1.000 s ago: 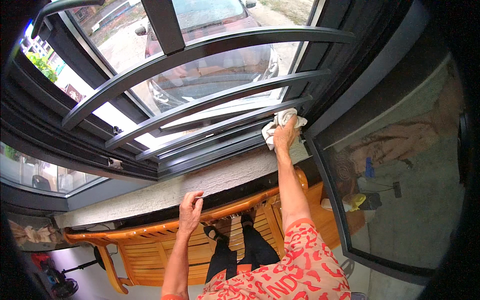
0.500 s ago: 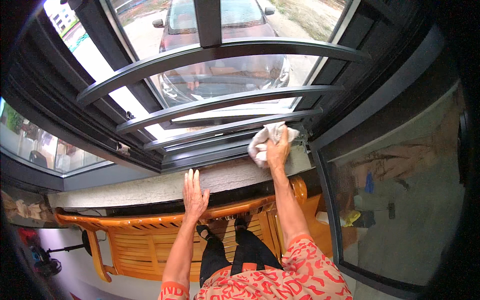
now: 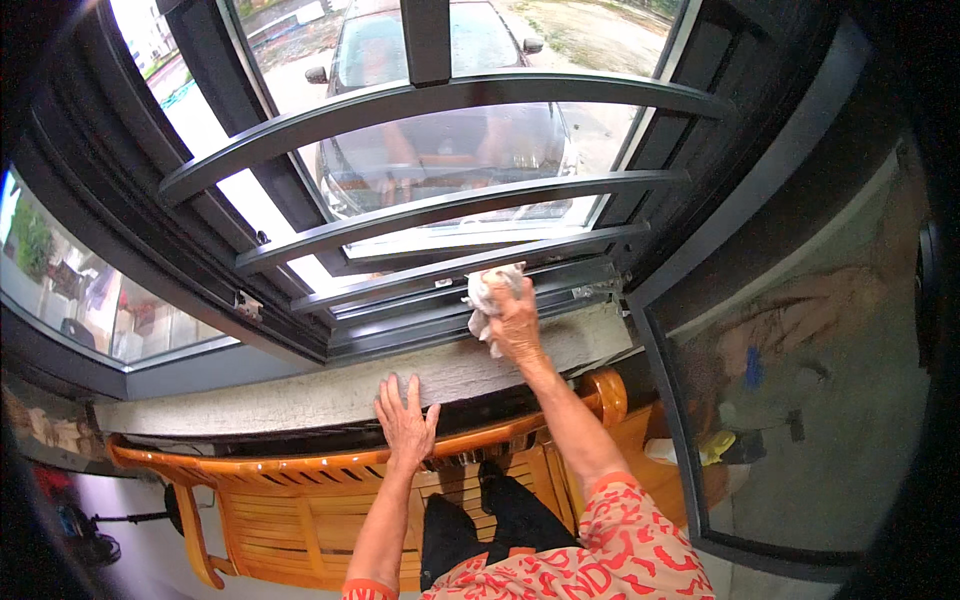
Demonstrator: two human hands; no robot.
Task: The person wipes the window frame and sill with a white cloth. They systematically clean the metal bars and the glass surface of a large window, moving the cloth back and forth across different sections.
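Note:
My right hand is closed on a crumpled white cloth, pressed against the lower track of the dark window frame. Part of the cloth hangs below the fingers toward the sill. Lower and to the left, my left hand has its fingers spread, with the tips at the front edge of the pale, rough window sill. It holds nothing. Dark metal bars cross the window opening just beyond the cloth.
A slatted wooden bench stands below the sill, and I am standing on it. At the right an open glass window panel swings inward. Outside the window is a parked dark car. A yellow item shows near the panel.
My right hand has slid the cloth leftward along the track, away from the right corner. My left hand has shifted slightly right and lower, with its fingers spread wider.

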